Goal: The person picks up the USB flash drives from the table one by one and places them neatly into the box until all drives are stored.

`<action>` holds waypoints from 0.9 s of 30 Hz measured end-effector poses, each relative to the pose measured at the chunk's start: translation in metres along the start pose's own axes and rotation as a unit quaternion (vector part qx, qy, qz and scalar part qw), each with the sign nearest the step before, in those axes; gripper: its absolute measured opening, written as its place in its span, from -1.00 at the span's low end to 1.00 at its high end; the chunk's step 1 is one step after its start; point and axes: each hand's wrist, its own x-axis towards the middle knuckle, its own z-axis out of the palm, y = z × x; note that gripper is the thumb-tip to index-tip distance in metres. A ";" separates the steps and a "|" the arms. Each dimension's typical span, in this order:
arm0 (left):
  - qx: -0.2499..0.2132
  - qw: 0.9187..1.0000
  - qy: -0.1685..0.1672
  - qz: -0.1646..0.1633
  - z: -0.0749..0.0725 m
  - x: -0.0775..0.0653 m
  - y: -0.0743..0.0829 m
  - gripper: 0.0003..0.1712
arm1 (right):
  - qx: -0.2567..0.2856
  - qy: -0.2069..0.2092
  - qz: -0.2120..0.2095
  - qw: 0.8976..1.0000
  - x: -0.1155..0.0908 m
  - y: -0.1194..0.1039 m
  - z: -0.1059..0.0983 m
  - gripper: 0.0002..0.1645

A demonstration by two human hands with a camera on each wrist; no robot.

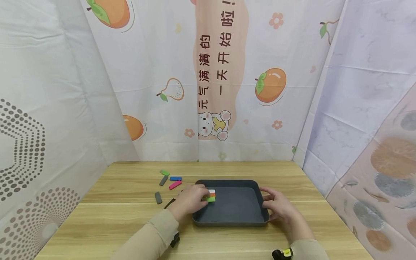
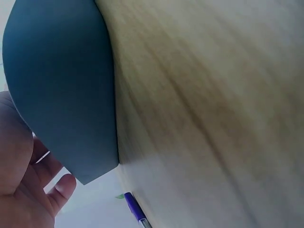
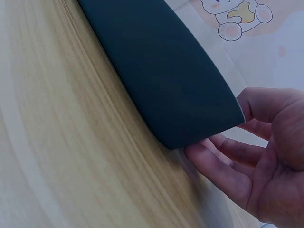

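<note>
A dark grey rectangular tray [image 1: 232, 224] rests on the table. My left hand [image 1: 191, 198] reaches over its left rim, fingers bent down around the green stick [image 1: 211, 199]. An orange stick [image 1: 212, 195] and a white stick [image 1: 212, 191] lie beside the green one inside the tray. These small flat pieces look like USB sticks. In the left wrist view, the tray wall hides the fingertips of my left hand [image 2: 28, 185]. My right hand [image 1: 281, 205] holds the tray's right side; the right wrist view shows its fingers [image 3: 213, 164] at the tray's corner.
Left of the tray, loose on the wooden table [image 1: 123, 216], lie a green stick [image 1: 165, 173], a blue stick [image 1: 176, 178], a pink stick [image 1: 175, 185] and two grey sticks [image 1: 163, 180]. A purple stick with a silver end [image 2: 135, 208] shows in the left wrist view. Printed curtains [image 1: 162, 126] surround the table.
</note>
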 end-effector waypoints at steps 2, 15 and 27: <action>0.005 1.000 -0.003 -0.001 0.000 0.000 0.001 -0.85 | 0.001 -0.002 0.000 1.000 0.000 0.000 0.000 -0.11; 0.045 0.999 -0.009 0.008 0.007 0.002 0.001 -0.83 | 0.004 -0.001 0.004 1.000 -0.001 0.000 0.000 -0.12; 0.054 0.998 -0.029 0.011 0.006 0.004 0.005 -0.84 | 0.003 -0.002 0.002 1.000 -0.001 0.000 -0.001 -0.12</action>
